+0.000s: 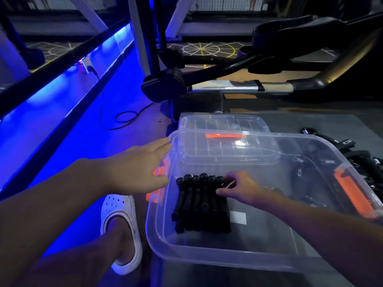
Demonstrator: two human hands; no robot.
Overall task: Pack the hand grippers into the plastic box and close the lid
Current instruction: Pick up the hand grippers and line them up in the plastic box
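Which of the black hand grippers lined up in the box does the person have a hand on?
The rightmost hand gripper of the row. The right hand pinches its top end between thumb and fingers, while the ones to its left lie untouched.

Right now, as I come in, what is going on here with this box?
A person is packing black hand grippers into a clear plastic box on a mat. The right hand is inside the box, fingers curled on the end of the row of them. The left hand lies open against the box's left corner. The lid is off, lying behind the box, and more grippers wait on the mat to the right.
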